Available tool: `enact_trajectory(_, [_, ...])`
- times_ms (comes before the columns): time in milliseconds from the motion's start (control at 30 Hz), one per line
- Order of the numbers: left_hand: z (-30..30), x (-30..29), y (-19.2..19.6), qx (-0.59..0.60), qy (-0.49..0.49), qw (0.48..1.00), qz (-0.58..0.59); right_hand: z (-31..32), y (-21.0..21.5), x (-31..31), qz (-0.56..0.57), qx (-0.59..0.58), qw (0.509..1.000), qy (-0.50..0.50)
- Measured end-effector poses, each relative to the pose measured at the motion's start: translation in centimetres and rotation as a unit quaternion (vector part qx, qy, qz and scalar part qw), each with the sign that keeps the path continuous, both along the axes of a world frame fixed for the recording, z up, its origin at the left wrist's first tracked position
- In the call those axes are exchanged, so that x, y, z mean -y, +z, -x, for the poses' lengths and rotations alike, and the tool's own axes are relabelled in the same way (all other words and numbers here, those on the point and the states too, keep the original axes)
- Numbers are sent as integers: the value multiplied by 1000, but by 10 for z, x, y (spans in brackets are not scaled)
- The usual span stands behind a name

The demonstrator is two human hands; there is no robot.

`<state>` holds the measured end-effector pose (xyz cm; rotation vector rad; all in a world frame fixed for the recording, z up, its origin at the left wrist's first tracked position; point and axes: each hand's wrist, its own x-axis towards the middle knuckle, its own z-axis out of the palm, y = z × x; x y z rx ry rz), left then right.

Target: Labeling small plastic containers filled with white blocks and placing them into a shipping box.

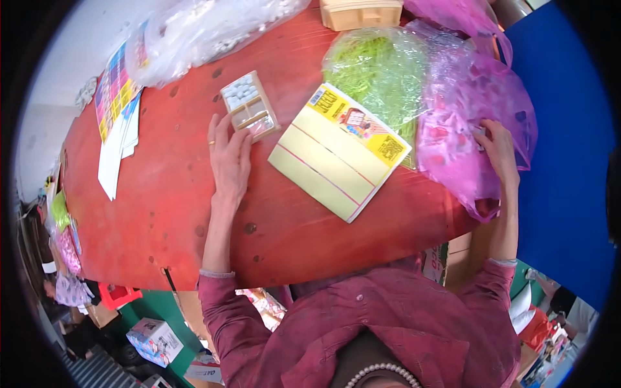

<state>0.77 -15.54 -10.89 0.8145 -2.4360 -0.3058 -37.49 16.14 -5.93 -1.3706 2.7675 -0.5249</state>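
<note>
My left hand (229,155) lies on the red table with its fingers stretched out, touching the lower left corner of a small pale wooden box (274,118). White pieces (240,90) fill the box's far compartment; the nearer part is divided and holds a few small pieces. At the right, my right hand (498,152) is at a pink plastic bag (446,139) with red and white contents. Its fingers are curled together, with something small and pale at the tips. Between the hands lies a flat stack of yellow printed card (330,165).
Behind the card sits a clear bag of green shredded filler (369,68). A tan wooden box (359,14) stands at the far edge. A clear bag of white pieces (213,42) and colourful printed sheets (119,97) are far left. A blue surface (563,142) borders the right.
</note>
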Motion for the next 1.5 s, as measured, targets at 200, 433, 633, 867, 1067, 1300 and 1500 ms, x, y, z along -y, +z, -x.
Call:
enact_trajectory(200, [-5, 9, -11, 59, -77, 986, 134, 5, 4, -6, -22, 48, 996, -66])
enact_trajectory(433, [-27, 13, -24, 166, -114, 973, 113, -15, 38, -3, 79, -128, 973, -177])
enact_trajectory(633, [-20, 1, -15, 158, -128, 979, -3, -43, 73, -1, 171, -129, 964, -157])
enact_trajectory(867, [-31, -14, 6, 139, -98, 984, -61, -83, 53, 85, 234, 74, 963, 112])
enact_trajectory(1067, [-29, -18, -3, 90, -112, 989, -37, -136, 39, 164, 187, 302, 912, 205])
enact_trajectory(1300, [-42, -20, 0, 80, -70, 992, -65, -190, -8, 241, 136, 421, 857, 263])
enact_trajectory(1500, [-38, -18, -6, 42, -66, 993, -85, -213, -37, 268, 121, 358, 888, 264])
